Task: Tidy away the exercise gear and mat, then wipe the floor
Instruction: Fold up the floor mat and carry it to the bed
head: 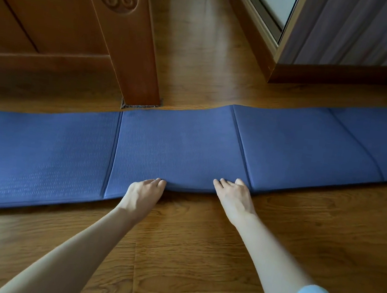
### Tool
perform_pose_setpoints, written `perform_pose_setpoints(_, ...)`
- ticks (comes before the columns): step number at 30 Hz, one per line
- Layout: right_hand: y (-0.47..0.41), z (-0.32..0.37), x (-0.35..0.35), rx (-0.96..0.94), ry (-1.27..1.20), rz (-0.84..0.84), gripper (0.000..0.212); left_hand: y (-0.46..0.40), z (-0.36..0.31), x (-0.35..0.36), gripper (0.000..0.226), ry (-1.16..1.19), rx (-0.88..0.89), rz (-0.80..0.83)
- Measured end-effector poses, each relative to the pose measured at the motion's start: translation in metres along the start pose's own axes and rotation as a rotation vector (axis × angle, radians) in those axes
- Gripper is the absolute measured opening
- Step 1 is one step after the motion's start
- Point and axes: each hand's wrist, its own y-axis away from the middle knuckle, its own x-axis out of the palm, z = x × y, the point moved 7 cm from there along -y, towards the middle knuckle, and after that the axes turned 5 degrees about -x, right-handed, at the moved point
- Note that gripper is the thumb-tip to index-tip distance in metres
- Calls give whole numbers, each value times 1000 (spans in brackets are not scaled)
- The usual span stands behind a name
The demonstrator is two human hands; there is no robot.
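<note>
A long blue exercise mat (178, 144) with several fold creases lies stretched across the wooden floor from left to right. Its middle panel bulges up slightly at the near edge. My left hand (143, 192) grips that near edge, fingers tucked under the mat. My right hand (234, 196) holds the same edge a little further right, fingers curled over the top beside a crease. No other exercise gear is in view.
A carved wooden furniture leg (137, 40) stands on a pad just behind the mat. A wall corner with a dark skirting board (339, 74) and a glass door frame (266, 15) are at the back right. Wooden floor (185, 256) stretches in front of the mat.
</note>
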Motion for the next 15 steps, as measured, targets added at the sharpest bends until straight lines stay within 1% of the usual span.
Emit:
perform_pose_setpoints(4,8,6,-3,-2,-2,19,45,12,-2,0,47,-38,13,26)
perform_pose_setpoints(10,37,22,-6,-1,-38,30,42,35,-7,-4,48,-82,84,16)
perform_pose_setpoints(15,65,36,-14,-43,-40,49,37,60,-14,-16,50,-90,143,3)
